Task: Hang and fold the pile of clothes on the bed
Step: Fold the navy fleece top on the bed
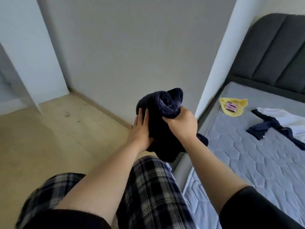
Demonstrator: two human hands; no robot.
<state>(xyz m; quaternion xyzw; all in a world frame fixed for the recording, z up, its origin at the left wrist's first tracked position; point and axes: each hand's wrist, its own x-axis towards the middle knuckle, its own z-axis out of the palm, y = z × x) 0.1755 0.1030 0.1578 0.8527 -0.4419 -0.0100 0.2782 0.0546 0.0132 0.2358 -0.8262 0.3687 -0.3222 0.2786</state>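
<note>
I hold a bundled dark navy fleece garment (pixel 159 113) in the air over the floor, just left of the bed. My right hand (pixel 180 122) grips its upper right fold with curled fingers. My left hand (pixel 140 130) lies flat against its left side, fingers straight, thumb under the cloth. On the grey quilted mattress (pixel 244 156) lie a yellow garment (pixel 233 106) with a pink patch, a white garment (pixel 283 119) and a navy garment (pixel 270 128) spread across it.
A dark grey padded headboard (pixel 270 53) stands at the bed's far end. A grey wall (pixel 132 47) faces me, with a white wardrobe panel (pixel 31 52) at the left. Light wood floor (pixel 49 138) stretches to the left. My plaid shorts show below.
</note>
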